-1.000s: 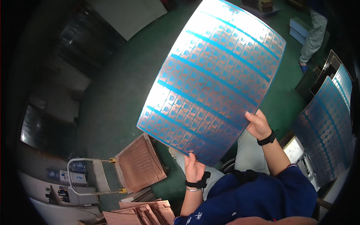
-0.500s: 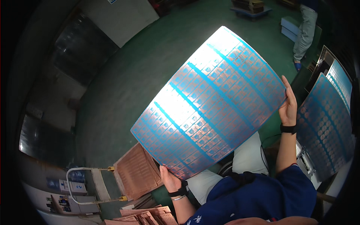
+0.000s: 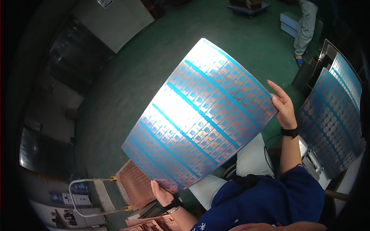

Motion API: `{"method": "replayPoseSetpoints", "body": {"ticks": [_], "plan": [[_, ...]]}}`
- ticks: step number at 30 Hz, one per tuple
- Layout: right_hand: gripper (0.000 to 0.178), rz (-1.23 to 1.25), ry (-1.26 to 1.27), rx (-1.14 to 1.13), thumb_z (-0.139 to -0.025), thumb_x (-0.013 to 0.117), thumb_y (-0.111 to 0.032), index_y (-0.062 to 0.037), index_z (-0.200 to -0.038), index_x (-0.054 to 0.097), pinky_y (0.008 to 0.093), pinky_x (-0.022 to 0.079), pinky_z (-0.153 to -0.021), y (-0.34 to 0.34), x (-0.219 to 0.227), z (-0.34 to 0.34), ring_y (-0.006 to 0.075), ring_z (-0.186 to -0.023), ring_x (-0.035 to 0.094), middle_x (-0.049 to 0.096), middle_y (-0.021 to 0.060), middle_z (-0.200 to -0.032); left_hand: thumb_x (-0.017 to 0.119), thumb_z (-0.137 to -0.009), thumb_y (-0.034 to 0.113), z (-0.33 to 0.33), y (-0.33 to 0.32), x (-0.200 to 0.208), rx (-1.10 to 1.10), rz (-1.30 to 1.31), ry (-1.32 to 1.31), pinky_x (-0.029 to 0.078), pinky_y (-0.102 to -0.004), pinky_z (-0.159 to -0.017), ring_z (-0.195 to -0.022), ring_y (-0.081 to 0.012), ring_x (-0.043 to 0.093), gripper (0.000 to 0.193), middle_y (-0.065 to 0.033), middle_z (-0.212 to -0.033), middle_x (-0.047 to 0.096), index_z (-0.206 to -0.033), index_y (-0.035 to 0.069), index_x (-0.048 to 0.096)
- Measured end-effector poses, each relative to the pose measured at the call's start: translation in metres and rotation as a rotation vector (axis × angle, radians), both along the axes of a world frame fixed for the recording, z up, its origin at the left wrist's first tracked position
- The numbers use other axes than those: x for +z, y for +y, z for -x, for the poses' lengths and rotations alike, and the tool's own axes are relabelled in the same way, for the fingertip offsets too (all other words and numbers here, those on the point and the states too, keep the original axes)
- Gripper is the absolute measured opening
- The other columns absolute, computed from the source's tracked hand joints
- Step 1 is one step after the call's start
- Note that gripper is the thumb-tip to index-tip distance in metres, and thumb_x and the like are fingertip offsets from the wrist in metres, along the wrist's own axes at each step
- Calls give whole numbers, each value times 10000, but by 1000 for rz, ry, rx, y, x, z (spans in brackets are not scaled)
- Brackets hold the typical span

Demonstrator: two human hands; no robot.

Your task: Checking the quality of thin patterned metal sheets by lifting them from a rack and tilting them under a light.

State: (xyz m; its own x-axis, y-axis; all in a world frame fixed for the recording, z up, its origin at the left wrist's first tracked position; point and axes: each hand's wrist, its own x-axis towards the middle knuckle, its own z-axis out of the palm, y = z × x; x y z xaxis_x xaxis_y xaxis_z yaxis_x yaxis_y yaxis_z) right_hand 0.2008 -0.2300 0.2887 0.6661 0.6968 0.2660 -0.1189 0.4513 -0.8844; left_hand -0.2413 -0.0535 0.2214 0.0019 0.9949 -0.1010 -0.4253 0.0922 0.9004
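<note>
A large copper-coloured circuit board panel (image 3: 208, 119) with a blue printed pattern is held up in front of me, tilted, its upper left part glaring with reflected light. My left hand (image 3: 162, 195) grips its lower left edge, thumb on the face and fingers hidden behind. At the right edge my right hand (image 3: 284, 107) pinches the panel near its corner with the thumb, the index finger stretched outward. Beside my right forearm leans another blue-patterned panel (image 3: 327, 119), with more panels behind it.
At lower left stands a trolley with a white tube handle (image 3: 73, 192), bearing copper panels (image 3: 135, 186). More copper panels (image 3: 154, 224) lie by my left forearm. A person in light trousers (image 3: 305, 29) stands far right near a blue box (image 3: 289, 24). A loaded blue dolly (image 3: 248, 9) is at the back.
The panel has moved left and slightly down, nearer to me, with both hands on it. My right index finger now points away from the edge. The view has also shifted a little.
</note>
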Motion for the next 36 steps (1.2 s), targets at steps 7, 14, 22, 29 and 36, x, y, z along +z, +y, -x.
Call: {"method": "replayPoseSetpoints", "body": {"ticks": [7, 14, 22, 29, 36], "plan": [[494, 72, -16, 10, -878, 531, -152, 8, -1316, 370, 252, 431, -836, -3, -2, 2, 131, -931, 586, 618, 137, -1060, 531, -899, 140, 4, -2, 4, 0, -22, 28, 448, -285, -721, -800, -122, 538, 109, -12, -884, 569, -957, 49, 549], [468, 79, -30, -3, -882, 527, -150, 12, -1301, 392, 234, 436, -806, -4, -3, 5, 122, -905, 592, 626, 124, -1040, 520, -904, 134, 8, -3, 1, 79, -21, 22, 433, -276, -742, -813, -109, 530, 103, -1, -891, 560, -956, 48, 546], [473, -22, 49, 64, -905, 508, -180, 16, -1313, 369, 262, 450, -833, 0, -3, 5, 146, -931, 596, 618, 142, -1052, 452, -933, 192, 23, 4, -8, -15, -91, 85, 365, -299, -912, -1034, -156, 488, 319, -68, -1139, 535, -1170, -16, 499], [437, -75, 149, 46, -948, 399, -205, 24, -1318, 357, 259, 458, -814, 9, -9, 5, 143, -923, 597, 621, 143, -1023, 456, -923, 366, 23, 3, -4, -155, -22, 169, 387, -329, -897, -1048, -185, 503, 447, -71, -1153, 546, -1212, 28, 492], [436, -35, 167, 29, -948, 396, -201, 31, -1315, 359, 241, 462, -780, 8, -14, 5, 118, -876, 597, 629, 113, -961, 410, -940, 330, 15, -3, 6, -204, 4, 113, 335, -352, -963, -1142, -219, 444, 472, -109, -1240, 483, -1255, -20, 441]]}}
